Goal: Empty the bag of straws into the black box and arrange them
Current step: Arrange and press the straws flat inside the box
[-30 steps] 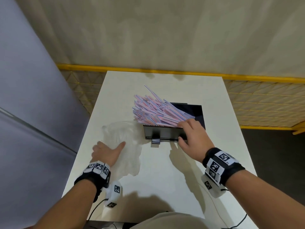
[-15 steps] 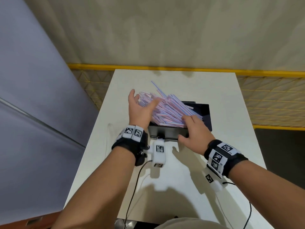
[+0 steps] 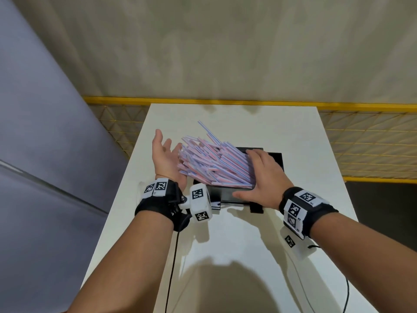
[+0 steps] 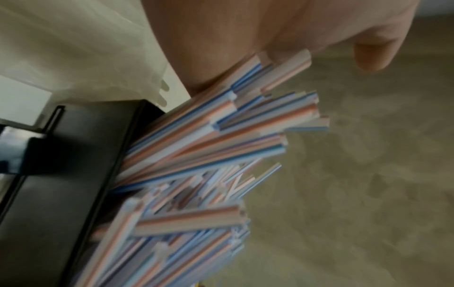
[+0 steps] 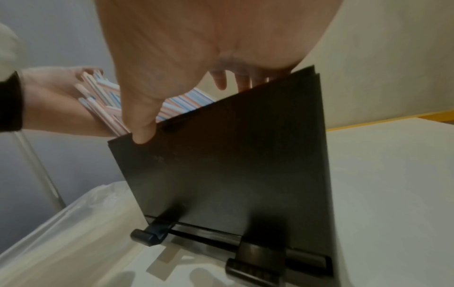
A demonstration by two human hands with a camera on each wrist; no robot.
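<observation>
A pile of pink, blue and white striped straws (image 3: 214, 159) lies slanted in the black box (image 3: 275, 159), its left ends sticking out past the box's left wall. My left hand (image 3: 165, 154) is open, palm upright against those ends (image 4: 270, 108). My right hand (image 3: 261, 175) lies flat on the right part of the pile, with its thumb (image 5: 142, 124) on the box's front wall (image 5: 233, 155). The empty clear bag (image 5: 73, 223) lies on the table left of the box, mostly hidden under my left wrist in the head view.
The box stands mid-way along a narrow white table (image 3: 237, 256). A yellow rail (image 3: 225, 101) and mesh run behind the far edge, and a grey wall (image 3: 45, 132) is on the left. Cables (image 3: 173, 267) trail from both wrists over the near table.
My left hand has left the bag and come up to the straws' left ends, palm turned toward them. My right hand has slid farther onto the pile.
</observation>
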